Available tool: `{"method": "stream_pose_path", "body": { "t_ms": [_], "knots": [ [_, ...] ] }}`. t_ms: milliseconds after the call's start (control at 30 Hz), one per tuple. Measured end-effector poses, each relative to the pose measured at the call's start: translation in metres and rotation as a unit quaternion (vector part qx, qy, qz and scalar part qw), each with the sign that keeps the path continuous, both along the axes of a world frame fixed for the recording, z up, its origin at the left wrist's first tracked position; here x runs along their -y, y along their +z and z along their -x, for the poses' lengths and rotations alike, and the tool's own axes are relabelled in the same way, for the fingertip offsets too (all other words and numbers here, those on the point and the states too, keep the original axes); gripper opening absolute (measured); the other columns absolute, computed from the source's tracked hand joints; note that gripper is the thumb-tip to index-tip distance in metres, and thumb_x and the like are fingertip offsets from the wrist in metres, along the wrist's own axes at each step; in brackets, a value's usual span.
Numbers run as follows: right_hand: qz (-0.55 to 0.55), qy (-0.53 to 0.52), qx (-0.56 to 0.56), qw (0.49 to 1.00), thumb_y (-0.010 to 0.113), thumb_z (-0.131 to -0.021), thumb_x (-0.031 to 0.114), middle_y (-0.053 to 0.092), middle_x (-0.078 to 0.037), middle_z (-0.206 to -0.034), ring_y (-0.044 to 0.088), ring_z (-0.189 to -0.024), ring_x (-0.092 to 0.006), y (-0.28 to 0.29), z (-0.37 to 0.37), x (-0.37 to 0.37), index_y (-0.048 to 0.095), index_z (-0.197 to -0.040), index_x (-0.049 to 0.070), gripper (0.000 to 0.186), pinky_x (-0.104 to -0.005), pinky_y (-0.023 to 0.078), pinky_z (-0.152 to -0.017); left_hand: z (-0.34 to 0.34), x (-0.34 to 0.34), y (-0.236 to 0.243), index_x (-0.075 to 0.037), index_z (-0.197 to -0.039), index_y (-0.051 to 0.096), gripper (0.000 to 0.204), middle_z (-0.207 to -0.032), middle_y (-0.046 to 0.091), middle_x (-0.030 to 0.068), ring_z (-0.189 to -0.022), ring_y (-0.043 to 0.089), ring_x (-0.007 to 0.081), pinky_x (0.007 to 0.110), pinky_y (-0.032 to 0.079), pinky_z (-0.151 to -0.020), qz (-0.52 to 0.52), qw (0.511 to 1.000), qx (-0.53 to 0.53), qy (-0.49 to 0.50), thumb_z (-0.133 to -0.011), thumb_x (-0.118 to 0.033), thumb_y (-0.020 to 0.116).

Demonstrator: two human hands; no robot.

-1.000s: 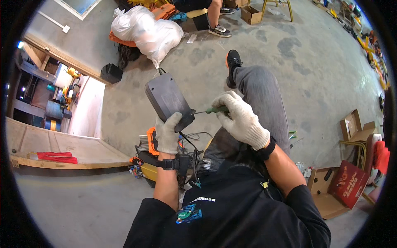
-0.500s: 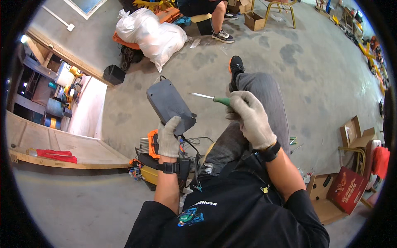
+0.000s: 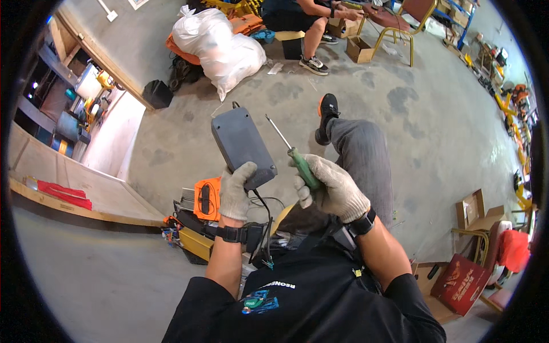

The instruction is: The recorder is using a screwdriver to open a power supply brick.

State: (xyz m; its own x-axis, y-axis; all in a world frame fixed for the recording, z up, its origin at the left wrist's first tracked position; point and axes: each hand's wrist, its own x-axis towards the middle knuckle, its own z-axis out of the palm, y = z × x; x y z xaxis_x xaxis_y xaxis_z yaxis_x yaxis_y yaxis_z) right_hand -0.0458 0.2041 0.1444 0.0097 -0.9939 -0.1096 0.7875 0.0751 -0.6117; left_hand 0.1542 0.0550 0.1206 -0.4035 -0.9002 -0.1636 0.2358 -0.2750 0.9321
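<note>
In my gloved left hand point(image 3: 235, 190) is a dark grey rectangular plastic box point(image 3: 243, 143), gripped by its lower end. Screw holes show at its corners, and a black cable point(image 3: 262, 200) runs down from it toward my lap. My right hand point(image 3: 331, 191), gloved too, closes round the green handle of a screwdriver point(image 3: 304, 167). Its metal shaft points up and to the left, its tip apart from the box's right edge. Both hands are held in front of me, above my lap.
White sacks point(image 3: 220, 54) lie at the far left near a black bin point(image 3: 158, 94). A person point(image 3: 311, 26) sits at the back beside a chair point(image 3: 394, 23). An orange case point(image 3: 207, 198) and a yellow tool box point(image 3: 198, 244) are at my left; cartons point(image 3: 477, 211) stand at right.
The screwdriver has turned from nearly level to pointing up and left, and my right hand has come lower and closer to the box. The view has shifted, showing more of the seated person.
</note>
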Motion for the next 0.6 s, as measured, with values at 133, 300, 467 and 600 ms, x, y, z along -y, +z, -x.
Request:
{"method": "stream_pose_path", "body": {
  "t_ms": [133,300,467,600],
  "knots": [
    [-0.004,0.008,-0.051,0.999,0.070,-0.102,0.037,0.068,-0.010,-0.105,0.068,-0.087,-0.0157,0.000,0.000,0.004,0.052,-0.142,0.000,0.057,-0.0312,0.058,-0.075,0.000,-0.003,0.002,0.007,-0.124,0.066,0.043,-0.109,0.074,0.0113,-0.099,0.073,0.0213,0.035,0.059,-0.092,0.011,1.000,0.006,0.007,-0.091,-0.020,0.074],
    [-0.025,-0.037,-0.323,0.945,0.066,-0.094,0.020,0.071,-0.006,-0.097,0.065,-0.084,-0.0173,0.009,-0.006,0.015,0.066,-0.113,0.001,0.028,-0.0325,0.054,-0.079,-0.002,-0.002,0.000,0.008,-0.127,0.066,0.049,-0.110,0.074,0.0106,-0.097,0.072,0.0205,0.033,0.056,-0.091,0.038,0.998,0.044,-0.002,-0.091,-0.025,0.074],
    [-0.081,-0.061,-0.582,0.807,0.070,-0.093,0.036,0.069,-0.020,-0.082,0.070,-0.081,-0.0299,0.008,-0.016,0.035,0.067,-0.102,-0.001,0.038,-0.0407,0.054,-0.077,0.000,0.000,-0.003,0.007,-0.124,0.069,0.048,-0.108,0.075,0.0102,-0.097,0.071,0.0196,0.033,0.056,-0.090,0.052,0.998,0.034,-0.030,-0.090,-0.027,0.075],
    [-0.077,-0.115,-0.695,0.706,0.073,-0.093,0.050,0.071,-0.026,-0.082,0.072,-0.085,-0.0447,-0.001,-0.026,0.048,0.070,-0.093,0.000,0.050,-0.0507,0.055,-0.073,0.002,0.001,-0.006,0.005,-0.120,0.071,0.046,-0.105,0.076,0.0097,-0.094,0.071,0.0189,0.033,0.056,-0.089,0.078,0.994,0.074,-0.014,-0.089,-0.028,0.075]
  ]
}}
